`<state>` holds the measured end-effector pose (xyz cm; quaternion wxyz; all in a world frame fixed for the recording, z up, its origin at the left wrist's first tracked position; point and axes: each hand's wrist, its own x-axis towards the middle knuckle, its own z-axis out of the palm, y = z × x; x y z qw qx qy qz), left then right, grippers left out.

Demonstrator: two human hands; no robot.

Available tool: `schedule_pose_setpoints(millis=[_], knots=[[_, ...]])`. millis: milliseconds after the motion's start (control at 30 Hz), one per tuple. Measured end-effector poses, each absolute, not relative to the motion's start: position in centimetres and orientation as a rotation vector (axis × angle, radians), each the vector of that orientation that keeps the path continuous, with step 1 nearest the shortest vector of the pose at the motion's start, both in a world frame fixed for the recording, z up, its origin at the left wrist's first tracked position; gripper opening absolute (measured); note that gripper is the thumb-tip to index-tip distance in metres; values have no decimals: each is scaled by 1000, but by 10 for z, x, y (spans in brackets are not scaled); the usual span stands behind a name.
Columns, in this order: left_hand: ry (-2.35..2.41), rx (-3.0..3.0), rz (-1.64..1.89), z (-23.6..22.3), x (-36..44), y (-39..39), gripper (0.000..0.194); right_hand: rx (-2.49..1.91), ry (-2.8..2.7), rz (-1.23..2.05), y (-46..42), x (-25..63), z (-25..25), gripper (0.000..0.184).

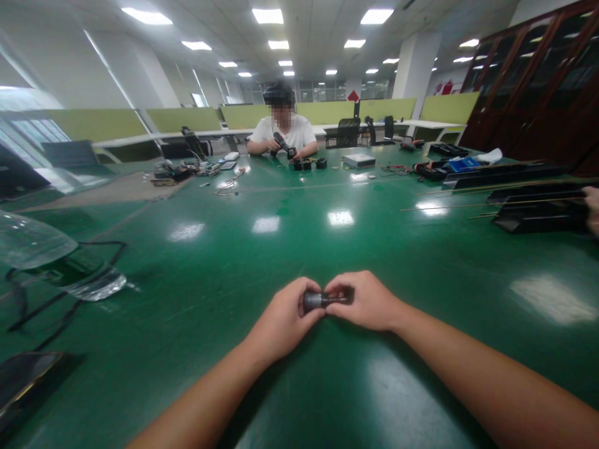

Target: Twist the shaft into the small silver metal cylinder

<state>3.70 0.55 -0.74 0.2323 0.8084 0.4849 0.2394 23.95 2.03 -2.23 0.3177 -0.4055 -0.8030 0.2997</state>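
Between my two hands, low over the green table [299, 249], is a small dark cylindrical metal part [314, 302] with a narrower shaft [333, 300] running out to the right. The fingers of my left hand [285, 318] curl around the thick cylinder end. My right hand [367, 301] pinches the narrow shaft end between thumb and fingers. Both hands nearly meet at the middle of the part, which lies about level. Fingers hide some of it, and its exact kind is too small to make out.
A clear plastic bottle [70, 265] lies at the left, near a black strap and a dark phone-like device [28, 380]. Black metal channels [538, 212] and thin rods are at the right, by another person's hand [592, 209]. Across sits a person [283, 128] holding a power tool.
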Motion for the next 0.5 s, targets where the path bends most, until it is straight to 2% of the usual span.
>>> schedule_pose_setpoints(millis=[167, 500], knots=[[1356, 2226, 674, -8, 37, 7, 17, -1009, -2201, 676, 20, 246, -21, 26], [1343, 2258, 652, -8, 37, 6, 27, -1008, -2209, 623, 24, 244, -27, 17]])
